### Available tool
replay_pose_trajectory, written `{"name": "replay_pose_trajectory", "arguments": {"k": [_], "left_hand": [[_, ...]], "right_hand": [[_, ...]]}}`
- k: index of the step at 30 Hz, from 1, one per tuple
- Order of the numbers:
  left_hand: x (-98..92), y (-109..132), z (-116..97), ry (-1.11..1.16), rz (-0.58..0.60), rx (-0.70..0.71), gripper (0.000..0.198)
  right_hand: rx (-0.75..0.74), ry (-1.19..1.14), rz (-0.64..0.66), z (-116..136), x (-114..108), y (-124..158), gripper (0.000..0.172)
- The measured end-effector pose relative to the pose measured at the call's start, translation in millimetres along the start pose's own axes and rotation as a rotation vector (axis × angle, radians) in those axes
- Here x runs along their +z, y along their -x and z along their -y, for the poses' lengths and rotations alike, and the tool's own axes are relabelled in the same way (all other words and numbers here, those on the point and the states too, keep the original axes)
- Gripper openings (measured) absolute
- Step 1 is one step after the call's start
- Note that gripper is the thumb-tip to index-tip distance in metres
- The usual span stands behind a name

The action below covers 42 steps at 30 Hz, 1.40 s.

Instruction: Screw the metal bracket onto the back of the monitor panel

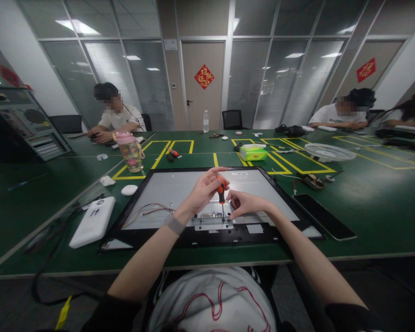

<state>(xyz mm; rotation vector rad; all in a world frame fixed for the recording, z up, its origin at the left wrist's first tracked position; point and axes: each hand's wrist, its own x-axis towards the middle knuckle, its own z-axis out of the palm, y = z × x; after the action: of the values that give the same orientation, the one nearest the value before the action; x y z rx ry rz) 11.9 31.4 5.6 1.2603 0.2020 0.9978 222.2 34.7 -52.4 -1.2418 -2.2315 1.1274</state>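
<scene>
An orange and black screwdriver stands upright, its tip down at a metal bracket on the back of a flat display panel. My left hand is closed around the screwdriver's handle. Close by on the right, my right hand curls with thumb and forefinger near the shaft and the bracket; whether something small is between them I cannot make out. The panel lies flat, silver with a black frame. Thin coloured wires run across its left side.
Left of the panel are a white power bank, a white round case and a flowered bottle. On the right lies a black phone. Behind stand a green tissue pack and a white fan grille. Other people sit across the table.
</scene>
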Motion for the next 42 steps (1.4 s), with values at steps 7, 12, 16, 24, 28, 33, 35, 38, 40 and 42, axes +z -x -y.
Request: {"name": "replay_pose_trajectory", "arguments": {"k": [7,12,16,24,28,33,35,38,40,42], "left_hand": [[-2.2,-0.3,-2.3,0.034,0.055,-0.021,0.027],[-3.4,-1.7,0.8,-0.076,-0.027,0.034,0.025],[-3.0,-2.4,3.1,-0.226,-0.092,0.134,0.015],[-0.4,-0.3,0.7,-0.074,-0.018,0.027,0.029],[-0.4,0.1,1.9,-0.220,-0.086,0.092,0.025],[1.4,-0.2,0.7,-0.188,-0.067,0.084,0.022],[2.3,0.0,0.0,-0.095,-0.034,0.040,0.027],[2.6,0.2,0.3,-0.054,-0.039,0.015,0.027],[1.8,0.0,1.0,-0.114,-0.081,0.037,0.023],[0.8,-0.3,1.3,-0.182,-0.118,0.074,0.019]], "right_hand": [[0.006,-0.005,0.002,5.7,-0.1,1.7,0.063],[-0.007,0.000,0.000,1.2,0.2,0.1,0.064],[-0.013,0.005,0.002,-3.1,0.0,-1.0,0.065],[0.008,0.012,-0.001,4.1,-0.5,0.8,0.064],[-0.007,0.001,0.006,2.7,-0.3,0.5,0.065],[-0.001,0.005,0.000,3.2,-0.3,0.7,0.064],[0.005,0.009,0.001,5.2,-0.5,1.1,0.063],[0.008,0.008,0.007,6.6,-0.8,1.6,0.065],[0.000,0.006,0.004,5.3,-0.8,1.4,0.065],[-0.008,0.002,0.002,2.5,-0.7,0.8,0.066]]}}
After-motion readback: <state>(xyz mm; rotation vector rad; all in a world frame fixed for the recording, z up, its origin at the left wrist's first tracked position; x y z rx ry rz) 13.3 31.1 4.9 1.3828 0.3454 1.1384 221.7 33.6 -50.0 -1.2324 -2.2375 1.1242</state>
